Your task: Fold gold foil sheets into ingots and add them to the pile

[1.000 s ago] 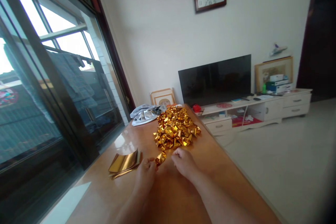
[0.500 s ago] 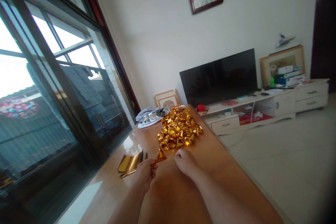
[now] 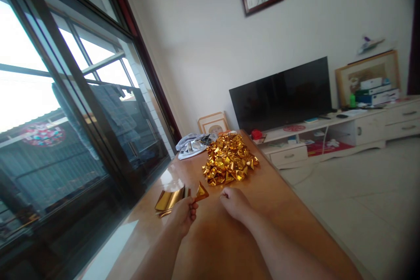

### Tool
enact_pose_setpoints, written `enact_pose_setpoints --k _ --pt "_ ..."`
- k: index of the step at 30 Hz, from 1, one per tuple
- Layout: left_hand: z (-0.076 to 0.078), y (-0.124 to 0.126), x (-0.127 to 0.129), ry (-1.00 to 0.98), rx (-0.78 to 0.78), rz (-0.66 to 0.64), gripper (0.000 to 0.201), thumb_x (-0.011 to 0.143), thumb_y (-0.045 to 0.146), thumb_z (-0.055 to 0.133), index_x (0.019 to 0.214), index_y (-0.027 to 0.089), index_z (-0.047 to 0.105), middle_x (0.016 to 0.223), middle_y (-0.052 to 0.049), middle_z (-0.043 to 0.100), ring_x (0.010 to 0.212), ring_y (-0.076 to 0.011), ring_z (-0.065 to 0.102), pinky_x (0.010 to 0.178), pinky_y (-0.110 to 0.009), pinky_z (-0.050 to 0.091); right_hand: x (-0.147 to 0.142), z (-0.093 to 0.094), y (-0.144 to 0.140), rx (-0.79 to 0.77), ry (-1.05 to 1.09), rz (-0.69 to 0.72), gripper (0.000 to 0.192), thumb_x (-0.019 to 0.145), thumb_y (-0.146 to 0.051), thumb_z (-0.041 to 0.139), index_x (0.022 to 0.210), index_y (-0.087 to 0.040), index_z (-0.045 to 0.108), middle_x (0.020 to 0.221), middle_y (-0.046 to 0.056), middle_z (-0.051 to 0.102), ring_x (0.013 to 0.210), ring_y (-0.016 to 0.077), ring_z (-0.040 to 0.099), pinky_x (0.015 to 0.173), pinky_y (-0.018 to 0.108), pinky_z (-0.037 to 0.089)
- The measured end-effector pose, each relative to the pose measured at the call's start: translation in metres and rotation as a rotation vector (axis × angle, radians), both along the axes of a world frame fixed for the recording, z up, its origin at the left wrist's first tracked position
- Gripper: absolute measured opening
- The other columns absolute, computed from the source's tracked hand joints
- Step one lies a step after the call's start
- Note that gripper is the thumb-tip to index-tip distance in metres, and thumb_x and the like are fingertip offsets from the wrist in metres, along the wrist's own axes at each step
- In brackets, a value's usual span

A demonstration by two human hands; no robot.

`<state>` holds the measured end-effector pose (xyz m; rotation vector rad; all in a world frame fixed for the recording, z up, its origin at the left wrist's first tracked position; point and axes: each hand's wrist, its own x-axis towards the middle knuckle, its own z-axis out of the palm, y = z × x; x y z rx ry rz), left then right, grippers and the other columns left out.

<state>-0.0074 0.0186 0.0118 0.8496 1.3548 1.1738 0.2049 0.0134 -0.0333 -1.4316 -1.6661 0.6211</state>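
Pinched in the fingers of my left hand (image 3: 186,214) is a folded piece of gold foil paper (image 3: 201,191), its pointed end sticking out to the right. Just left of that hand lies a stack of flat gold foil sheets (image 3: 169,201), partly behind it. My right hand (image 3: 233,201) is closed above the table, to the right of the folded piece and apart from it. Its fingertips are hidden, so whether it holds anything cannot be made out. Beyond both hands rises a heap of folded gold foil pieces (image 3: 229,159).
The long wooden table (image 3: 223,245) runs away from me. Grey cloth items (image 3: 193,146) lie at its far left. Past its end stand a white cabinet (image 3: 288,156) and a television (image 3: 282,94). A glass sliding door (image 3: 78,140) borders the left side.
The view has shifted slightly, moving the room rightward in the picture. My left hand still grips the folded foil, whose shape now looks more opened out. My right hand stays closed.
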Motion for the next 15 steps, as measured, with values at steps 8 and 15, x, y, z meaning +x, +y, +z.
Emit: enact_pose_setpoints --k 8,15 --pt "-0.002 0.027 -0.001 0.001 0.009 0.065 0.019 0.079 0.026 0.072 0.083 0.015 0.058 0.065 -0.001 0.065 0.046 -0.0076 0.057 0.047 -0.017 0.040 0.001 -0.001 -0.001 0.003 -0.034 -0.007 0.013 0.083 -0.022 0.052 0.076 -0.019 0.063 0.076 0.002 0.068 0.069 0.0134 0.055 0.060 0.024 0.028" --pt "-0.001 0.067 0.019 -0.050 0.053 0.064 0.032 0.094 0.034 0.061 0.120 0.014 0.060 0.116 -0.010 0.065 0.096 -0.0200 0.066 0.082 -0.039 0.057 -0.002 0.003 -0.004 0.003 -0.082 -0.007 0.015 0.084 -0.022 0.051 0.075 -0.020 0.063 0.076 0.002 0.069 0.069 0.0131 0.056 0.060 0.025 0.027"
